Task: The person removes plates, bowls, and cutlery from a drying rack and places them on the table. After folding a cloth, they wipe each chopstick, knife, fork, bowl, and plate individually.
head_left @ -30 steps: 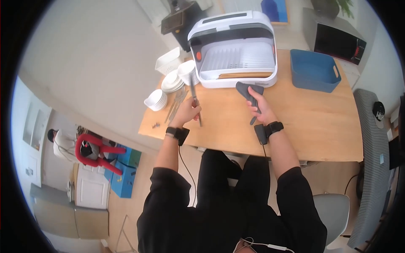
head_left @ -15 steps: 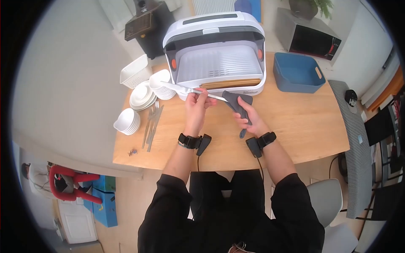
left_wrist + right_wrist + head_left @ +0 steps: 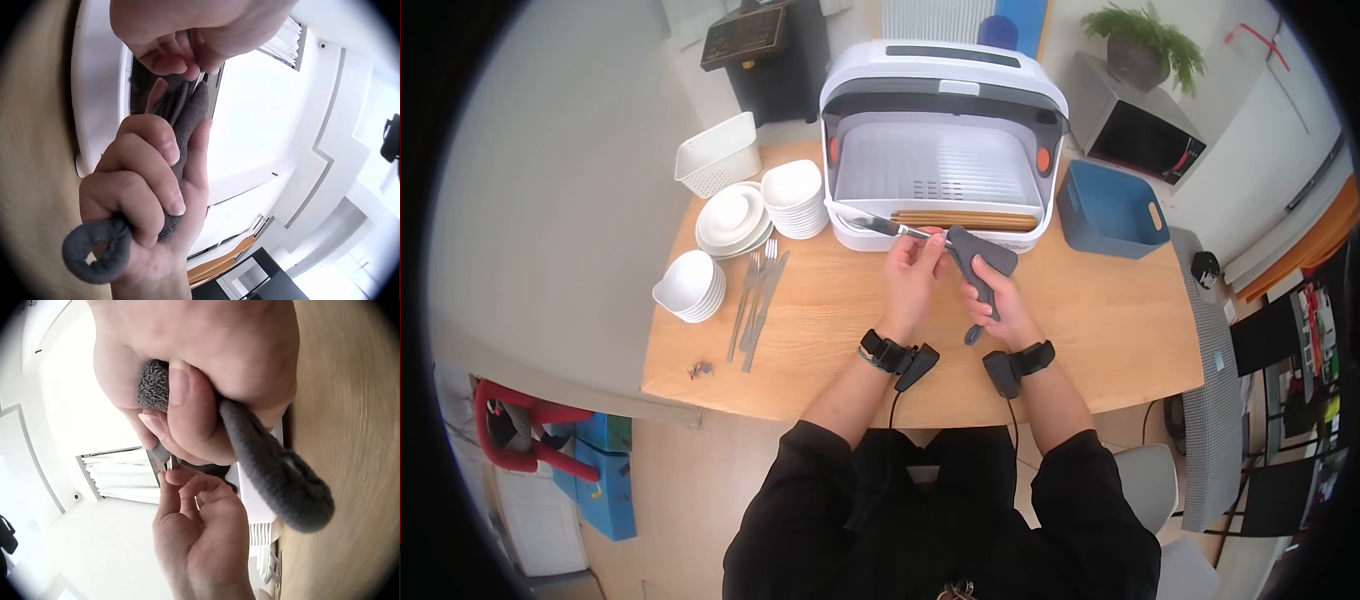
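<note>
My left hand [image 3: 910, 285] pinches a table knife [image 3: 880, 225] near its middle, in front of the white dish box. The knife's broad end points left, while its other end meets a dark grey cloth [image 3: 985, 258]. Curled round that cloth is my right hand [image 3: 1008, 308]. A hanging loop of the cloth [image 3: 281, 478] sticks out below the fist in the right wrist view. From the left wrist, the fingertips of my left hand [image 3: 194, 31] appear right at the cloth's upper edge. Folds of the cloth hide the knife's right end.
A white dish box [image 3: 870, 238] with a raised dark lid holds chopsticks [image 3: 965, 220]. Left of it are stacked bowls [image 3: 795, 200], plates [image 3: 725, 220], a white basket [image 3: 718, 155], more bowls [image 3: 692, 288] and forks [image 3: 750, 290]. A blue bin [image 3: 1112, 210] stands right.
My left hand has brought the knife from beside the cutlery rightwards to the cloth, turning it from upright to crosswise. The right hand keeps its grip on the cloth. The head view has shifted.
</note>
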`<state>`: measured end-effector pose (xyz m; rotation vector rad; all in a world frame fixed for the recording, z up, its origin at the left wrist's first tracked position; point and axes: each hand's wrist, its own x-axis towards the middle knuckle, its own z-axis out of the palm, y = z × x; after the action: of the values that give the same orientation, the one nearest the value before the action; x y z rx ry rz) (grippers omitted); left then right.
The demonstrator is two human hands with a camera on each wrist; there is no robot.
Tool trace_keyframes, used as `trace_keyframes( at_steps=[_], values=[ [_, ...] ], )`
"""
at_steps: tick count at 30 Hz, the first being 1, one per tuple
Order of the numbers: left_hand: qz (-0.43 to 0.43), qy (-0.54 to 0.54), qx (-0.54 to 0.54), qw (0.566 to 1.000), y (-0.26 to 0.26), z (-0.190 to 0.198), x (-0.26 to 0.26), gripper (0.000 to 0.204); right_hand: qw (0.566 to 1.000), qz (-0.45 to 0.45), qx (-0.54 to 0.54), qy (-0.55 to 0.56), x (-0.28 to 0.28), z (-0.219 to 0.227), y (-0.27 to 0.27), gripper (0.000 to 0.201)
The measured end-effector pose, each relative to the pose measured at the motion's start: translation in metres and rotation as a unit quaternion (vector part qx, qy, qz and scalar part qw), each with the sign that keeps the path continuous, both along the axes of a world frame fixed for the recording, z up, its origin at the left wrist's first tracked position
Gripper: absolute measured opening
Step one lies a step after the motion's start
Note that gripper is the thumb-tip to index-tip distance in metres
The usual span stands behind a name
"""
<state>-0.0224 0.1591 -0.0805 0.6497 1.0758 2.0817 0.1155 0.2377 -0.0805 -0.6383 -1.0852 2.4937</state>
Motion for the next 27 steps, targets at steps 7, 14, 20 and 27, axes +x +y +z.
trace_keyframes(
  at_steps=[7, 14, 20, 27],
  values=[
    [0.076, -0.036, 0.107, 0.991, -0.020, 0.003, -0.062, 0.012, 0.999, -0.008, 0.023, 0.027, -0.014, 0.035, 0.012, 0.024],
    [0.075, -0.017, 0.012, 0.997, -0.024, 0.005, -0.062, 0.015, 0.999, -0.025, 0.027, 0.018, 0.003, 0.024, 0.021, 0.023],
    [0.086, -0.045, 0.070, 0.993, -0.024, 0.004, -0.064, 0.010, 0.999, -0.004, 0.046, -0.001, -0.006, 0.021, 0.008, 0.025],
    [-0.003, -0.053, 0.056, 0.997, -0.020, 0.003, -0.036, 0.010, 0.996, -0.012, 0.089, 0.017, -0.012, 0.026, -0.010, 0.027]
  ],
)
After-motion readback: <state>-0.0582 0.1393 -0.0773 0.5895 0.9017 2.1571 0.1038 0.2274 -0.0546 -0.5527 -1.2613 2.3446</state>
